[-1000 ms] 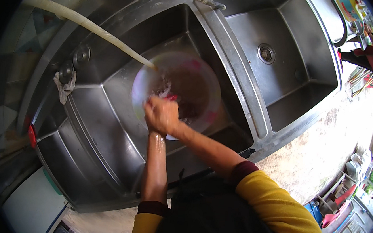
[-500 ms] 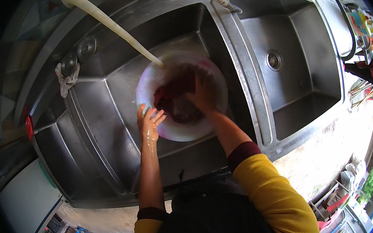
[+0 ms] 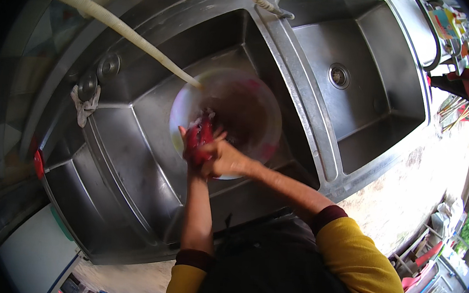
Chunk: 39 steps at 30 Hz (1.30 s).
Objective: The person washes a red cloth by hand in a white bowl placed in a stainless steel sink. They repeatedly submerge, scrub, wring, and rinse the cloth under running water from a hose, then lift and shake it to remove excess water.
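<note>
Both of my hands are together over the near left rim of a white and pink basin (image 3: 181, 104). My left hand (image 3: 192, 168) is wrapped around a wet, shiny red piece (image 3: 198, 139), whose exact kind I cannot make out. Over its near side lies my right hand (image 3: 227, 158), closed on the same piece from the right, its fingers slightly blurred. Murky brownish-red water (image 3: 243, 105) fills the basin. The end of a pale hose (image 3: 143, 47) reaches the basin's upper left rim.
The basin stands in a steel sink compartment (image 3: 155, 92). A second compartment with a drain (image 3: 339, 76) lies to the right, past a raised steel divider (image 3: 300, 91). A ribbed hose (image 3: 261, 1) hangs at the back. On the left are round steel lids (image 3: 107, 67) and a rag (image 3: 84, 105).
My right hand has come out of the water and moved left to meet my left hand. The red piece has been lifted from the basin between them. My left hand has closed.
</note>
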Available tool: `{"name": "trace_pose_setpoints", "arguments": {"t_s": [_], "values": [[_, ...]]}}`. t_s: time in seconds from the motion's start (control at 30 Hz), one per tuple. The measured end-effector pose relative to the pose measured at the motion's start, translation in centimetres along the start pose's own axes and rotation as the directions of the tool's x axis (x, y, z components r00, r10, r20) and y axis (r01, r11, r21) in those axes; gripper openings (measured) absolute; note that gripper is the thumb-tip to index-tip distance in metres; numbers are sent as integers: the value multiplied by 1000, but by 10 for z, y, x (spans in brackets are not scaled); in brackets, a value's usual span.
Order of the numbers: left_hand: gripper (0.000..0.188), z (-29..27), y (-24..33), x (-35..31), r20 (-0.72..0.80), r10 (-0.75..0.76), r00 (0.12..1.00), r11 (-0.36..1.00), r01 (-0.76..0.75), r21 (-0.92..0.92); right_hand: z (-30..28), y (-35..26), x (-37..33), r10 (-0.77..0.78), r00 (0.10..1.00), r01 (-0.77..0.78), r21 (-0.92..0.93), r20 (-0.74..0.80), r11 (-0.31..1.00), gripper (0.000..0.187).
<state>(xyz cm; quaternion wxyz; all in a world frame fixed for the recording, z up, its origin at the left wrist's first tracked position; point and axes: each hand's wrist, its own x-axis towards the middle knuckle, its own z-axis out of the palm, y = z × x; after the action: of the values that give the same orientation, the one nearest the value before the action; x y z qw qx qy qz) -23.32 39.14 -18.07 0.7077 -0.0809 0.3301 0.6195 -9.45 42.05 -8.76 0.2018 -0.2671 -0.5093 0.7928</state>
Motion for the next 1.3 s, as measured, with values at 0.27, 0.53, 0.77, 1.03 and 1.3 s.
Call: {"name": "trace_pose_setpoints", "arguments": {"t_s": [0.27, 0.53, 0.77, 1.03, 1.3], "values": [[51, -27, 22, 4, 344, -209, 915, 944, 281, -173, 57, 17, 10, -338, 923, 105, -726, -183, 680, 23], [39, 9, -20, 4, -360, 77, 930, 994, -43, 99, -40, 36, 87, -237, 730, -284, -601, -640, 747, 25], [75, -1, 24, -27, -368, 212, 905, 909, -44, 415, -125, 85, 51, -290, 720, -297, -658, -630, 692, 33], [54, 13, 1, -33, -186, 359, 915, 616, -82, 783, -67, 170, 31, -212, 947, -133, -894, -243, 427, 24], [90, 72, 19, -50, 414, 245, 877, 13, -430, 903, -101, 27, 17, 240, 959, -278, -336, -149, 900, 48]]}}
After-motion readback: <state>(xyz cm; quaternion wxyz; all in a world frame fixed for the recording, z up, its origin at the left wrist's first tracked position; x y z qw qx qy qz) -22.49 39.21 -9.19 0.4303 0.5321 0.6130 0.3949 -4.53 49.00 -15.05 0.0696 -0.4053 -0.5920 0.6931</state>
